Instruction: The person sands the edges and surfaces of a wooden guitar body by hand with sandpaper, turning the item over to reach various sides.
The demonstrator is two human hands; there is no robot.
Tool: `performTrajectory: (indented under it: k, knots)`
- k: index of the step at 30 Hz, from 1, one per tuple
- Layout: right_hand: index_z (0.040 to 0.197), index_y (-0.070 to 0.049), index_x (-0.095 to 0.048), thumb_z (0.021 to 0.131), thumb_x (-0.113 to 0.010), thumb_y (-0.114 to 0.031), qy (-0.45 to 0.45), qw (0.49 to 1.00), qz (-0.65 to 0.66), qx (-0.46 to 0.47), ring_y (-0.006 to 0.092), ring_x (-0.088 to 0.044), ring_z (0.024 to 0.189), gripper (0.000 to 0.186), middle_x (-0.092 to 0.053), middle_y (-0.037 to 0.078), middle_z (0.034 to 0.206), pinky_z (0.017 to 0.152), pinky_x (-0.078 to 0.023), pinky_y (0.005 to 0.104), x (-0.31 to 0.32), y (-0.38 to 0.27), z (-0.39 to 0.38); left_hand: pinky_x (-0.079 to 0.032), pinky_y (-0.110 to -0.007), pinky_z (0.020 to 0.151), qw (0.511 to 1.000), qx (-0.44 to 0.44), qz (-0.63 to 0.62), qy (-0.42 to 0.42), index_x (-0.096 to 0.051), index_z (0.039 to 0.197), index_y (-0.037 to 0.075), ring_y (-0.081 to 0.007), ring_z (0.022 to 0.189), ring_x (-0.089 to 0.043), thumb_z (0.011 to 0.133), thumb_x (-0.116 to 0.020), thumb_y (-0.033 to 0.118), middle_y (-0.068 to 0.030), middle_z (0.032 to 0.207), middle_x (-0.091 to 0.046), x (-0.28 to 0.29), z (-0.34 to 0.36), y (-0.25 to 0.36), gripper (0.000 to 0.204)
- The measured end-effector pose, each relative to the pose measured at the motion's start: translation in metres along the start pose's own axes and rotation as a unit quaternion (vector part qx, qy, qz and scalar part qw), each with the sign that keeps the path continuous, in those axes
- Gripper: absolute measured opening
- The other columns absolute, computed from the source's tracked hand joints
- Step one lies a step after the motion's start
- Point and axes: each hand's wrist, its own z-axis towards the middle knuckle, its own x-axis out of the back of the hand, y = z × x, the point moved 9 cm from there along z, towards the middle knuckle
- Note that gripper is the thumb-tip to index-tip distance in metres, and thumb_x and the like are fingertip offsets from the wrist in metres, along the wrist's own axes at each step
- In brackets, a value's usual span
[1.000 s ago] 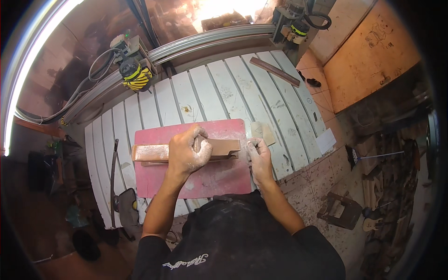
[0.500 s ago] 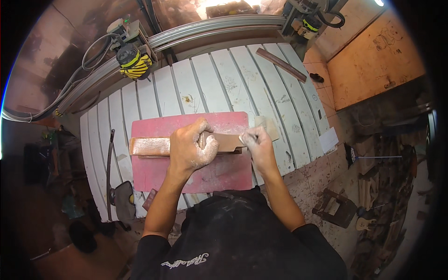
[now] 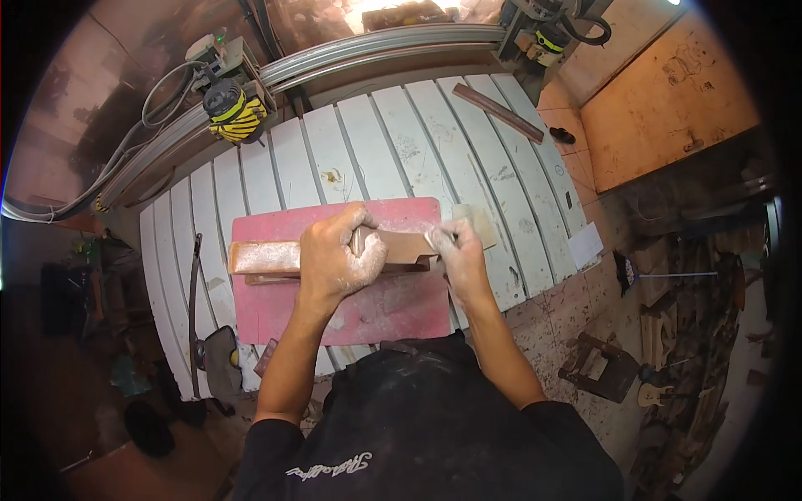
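Observation:
A long brown wooden piece (image 3: 266, 255), dusted white at its left end and stepped at its right end, lies crosswise over a pink mat (image 3: 384, 307). Below its left part shows another strip of wood. My left hand (image 3: 336, 252), powdery at the thumb and fingers, is wrapped over the middle of the wooden piece. At the right end my right hand (image 3: 459, 255) is closed, its dusty fingertips pinching a small pale folded piece (image 3: 432, 240) against the wood. What this pale piece is made of is too small to tell.
The white slatted table (image 3: 292, 179) carries a brown wooden strip (image 3: 497, 113), a thin dark strip (image 3: 196, 309) and a beige sheet (image 3: 483, 227) beside my right hand. A black-and-yellow machine spindle (image 3: 234, 113) hangs from a metal rail (image 3: 384, 46) behind. A stool (image 3: 597, 367) stands right.
My right hand has shifted slightly left and up along the end of the wooden piece. My left hand keeps its grip; the whole view has moved a little.

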Motion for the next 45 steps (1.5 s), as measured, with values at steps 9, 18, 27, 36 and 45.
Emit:
performTrajectory:
  k: [9,18,27,36,45]
  knots:
    - [0.103,-0.01,-0.058,0.104,-0.066,-0.018,0.012,1.0,0.012,-0.02,0.0017,-0.039,0.051,0.012,-0.051,-0.008,0.072,0.043,-0.029,0.0212,-0.004,-0.006,0.017,-0.049,-0.042,0.054,1.0,0.008,-0.009,0.004,-0.067,0.085,0.008,-0.0334,0.055,-0.063,0.073,-0.069,0.016,-0.0137,0.061,-0.058,0.001,-0.003,-0.004,0.015]
    - [0.103,-0.012,-0.055,0.106,-0.065,-0.019,-0.054,0.98,0.179,-0.062,0.0026,-0.039,0.055,0.013,-0.047,-0.006,0.075,0.047,-0.03,0.0207,-0.006,0.031,-0.009,-0.046,-0.041,0.052,1.0,0.021,-0.005,0.007,-0.067,0.084,0.007,-0.0319,0.05,-0.058,0.074,-0.069,0.016,-0.0124,0.056,-0.053,0.0,-0.002,-0.006,0.013]
    - [0.099,-0.006,-0.058,0.099,-0.074,-0.014,0.001,0.998,0.057,0.019,0.0068,-0.053,0.065,0.018,-0.058,0.0,0.084,0.057,-0.048,0.0238,-0.002,0.004,-0.013,-0.047,-0.04,0.053,1.0,0.009,-0.007,0.016,-0.067,0.084,0.008,-0.0322,0.051,-0.059,0.074,-0.069,0.015,-0.012,0.057,-0.054,0.003,-0.001,-0.002,0.012]
    - [0.094,0.0,-0.059,0.095,-0.077,-0.009,0.086,0.984,-0.069,0.139,0.0149,-0.062,0.084,0.02,-0.065,0.01,0.094,0.079,-0.053,0.031,0.004,-0.018,-0.012,-0.05,-0.041,0.054,1.0,0.024,-0.006,0.018,-0.067,0.084,0.008,-0.0339,0.055,-0.063,0.075,-0.068,0.015,-0.0129,0.06,-0.059,0.001,-0.001,-0.005,0.012]
    - [0.094,-0.001,-0.06,0.094,-0.078,-0.013,0.084,0.985,-0.081,0.127,0.0139,-0.061,0.085,0.021,-0.065,0.008,0.09,0.08,-0.052,0.0316,0.007,-0.007,-0.016,-0.05,-0.042,0.054,0.999,0.014,-0.009,0.029,-0.067,0.085,0.008,-0.0346,0.055,-0.063,0.077,-0.067,0.015,-0.0127,0.059,-0.058,0.002,0.0,-0.003,0.012]
